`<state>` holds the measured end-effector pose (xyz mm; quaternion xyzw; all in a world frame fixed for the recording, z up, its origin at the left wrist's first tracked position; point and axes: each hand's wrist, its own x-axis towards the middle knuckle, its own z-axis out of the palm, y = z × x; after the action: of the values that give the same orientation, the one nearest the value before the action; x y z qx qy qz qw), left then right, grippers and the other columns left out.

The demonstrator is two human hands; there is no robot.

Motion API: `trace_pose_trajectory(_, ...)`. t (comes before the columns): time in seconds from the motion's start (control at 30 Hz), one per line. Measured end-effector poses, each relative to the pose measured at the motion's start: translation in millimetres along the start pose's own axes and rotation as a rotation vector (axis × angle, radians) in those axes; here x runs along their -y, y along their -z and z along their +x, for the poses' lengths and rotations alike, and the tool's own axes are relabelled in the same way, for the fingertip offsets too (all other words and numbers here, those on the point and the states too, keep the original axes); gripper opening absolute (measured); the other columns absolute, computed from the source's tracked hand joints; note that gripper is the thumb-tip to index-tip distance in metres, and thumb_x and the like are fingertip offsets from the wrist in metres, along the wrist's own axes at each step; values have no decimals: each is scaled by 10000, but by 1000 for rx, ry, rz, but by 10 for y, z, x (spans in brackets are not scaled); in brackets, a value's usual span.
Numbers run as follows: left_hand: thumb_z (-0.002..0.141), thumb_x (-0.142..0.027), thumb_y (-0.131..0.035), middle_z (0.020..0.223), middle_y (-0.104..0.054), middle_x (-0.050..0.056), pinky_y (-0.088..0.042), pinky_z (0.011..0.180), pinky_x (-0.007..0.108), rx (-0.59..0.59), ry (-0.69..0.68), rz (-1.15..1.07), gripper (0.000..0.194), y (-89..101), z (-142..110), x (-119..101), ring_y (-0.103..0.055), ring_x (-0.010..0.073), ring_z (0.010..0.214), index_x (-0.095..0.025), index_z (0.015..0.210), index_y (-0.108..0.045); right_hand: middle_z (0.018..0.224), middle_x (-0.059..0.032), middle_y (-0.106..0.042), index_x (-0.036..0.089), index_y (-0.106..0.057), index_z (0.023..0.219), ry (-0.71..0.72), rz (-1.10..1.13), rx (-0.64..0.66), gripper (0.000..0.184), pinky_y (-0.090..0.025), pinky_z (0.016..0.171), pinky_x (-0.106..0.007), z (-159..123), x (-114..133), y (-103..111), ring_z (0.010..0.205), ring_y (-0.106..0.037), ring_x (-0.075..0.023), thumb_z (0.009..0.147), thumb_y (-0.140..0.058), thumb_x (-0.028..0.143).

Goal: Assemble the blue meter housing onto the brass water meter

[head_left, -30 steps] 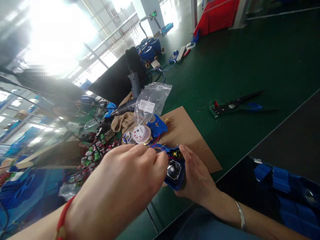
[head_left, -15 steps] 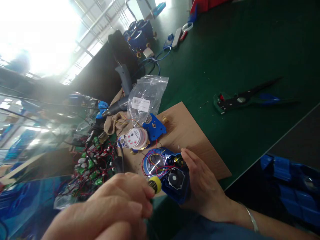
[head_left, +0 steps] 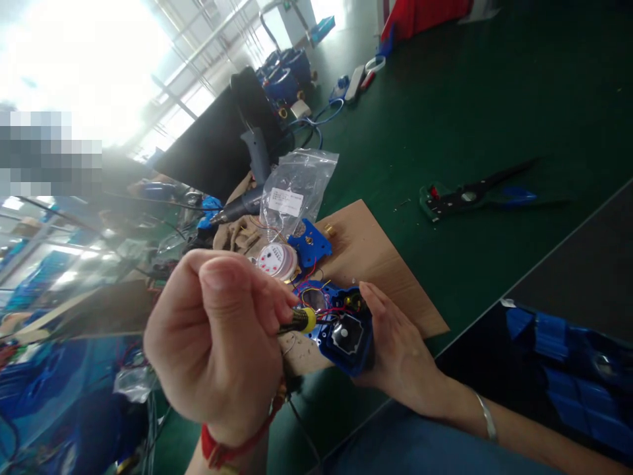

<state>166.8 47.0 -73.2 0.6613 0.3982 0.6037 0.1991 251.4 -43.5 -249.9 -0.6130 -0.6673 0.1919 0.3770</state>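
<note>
My left hand (head_left: 222,349), with a red cord at the wrist, is closed in a fist around a screwdriver (head_left: 302,320) with a black-and-yellow handle. The screwdriver points right, toward an open blue plastic housing (head_left: 363,349); I cannot make out where its tip rests. My right hand (head_left: 400,343) grips the housing along its right side, fingers nearly straight. Inside sit a black square part (head_left: 347,334) with a light centre and red, black and yellow wires. A round white meter dial (head_left: 277,261) and a blue plate (head_left: 310,244) lie just behind.
Cardboard (head_left: 390,270) lies beneath the work on a green table (head_left: 475,99). Behind are a clear labelled bag (head_left: 301,171) and a grey heat gun (head_left: 257,155). Crimping pliers (head_left: 467,196) lie to the right. Blue meters (head_left: 284,76) stand at the back, and blue parts (head_left: 548,336) lie below the table edge.
My left hand has risen and rolled over around the screwdriver, now showing its thumb side and wrist. My right hand stays on the housing. The view has shifted slightly.
</note>
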Motion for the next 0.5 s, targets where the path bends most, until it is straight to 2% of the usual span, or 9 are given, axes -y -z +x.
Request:
trace_pose_trajectory(0.2,1027,-193,-427,487,-396,-51,-433,451,302,21,168,-61,355,182,36,31,-438,103,414,-190,693,-547,1488,-227,-390,110,-65,1534,33,-18,-28,1325,-432,1125,-497,-7,2,40,1393,-385,-366,475,-857,193)
trace_pose_trajectory(0.33,1020,-267,-469,487,-402,-53,-450,420,286,33,151,-144,335,234,19,95,-440,108,403,-195,704,-556,1475,-221,-402,118,-68,1540,49,-39,-58,1297,-437,1119,-503,-13,-21,8,1390,-390,-362,520,-860,241)
trace_pose_trajectory(0.43,992,-299,-539,506,-454,-56,-473,445,261,19,106,-243,289,209,-116,130,-475,100,420,-189,725,-554,1467,-205,-410,132,-48,1547,47,-43,-81,1238,-436,1117,-509,-14,-59,-62,1381,-402,-353,583,-811,285)
trace_pose_trajectory(0.5,974,-315,-578,541,-514,-47,-497,500,250,102,150,-309,269,209,-223,88,-538,102,480,-173,747,-552,1456,-204,-416,132,-42,1548,51,-52,-106,1187,-447,1103,-518,-7,-78,-103,1366,-418,-356,617,-762,291)
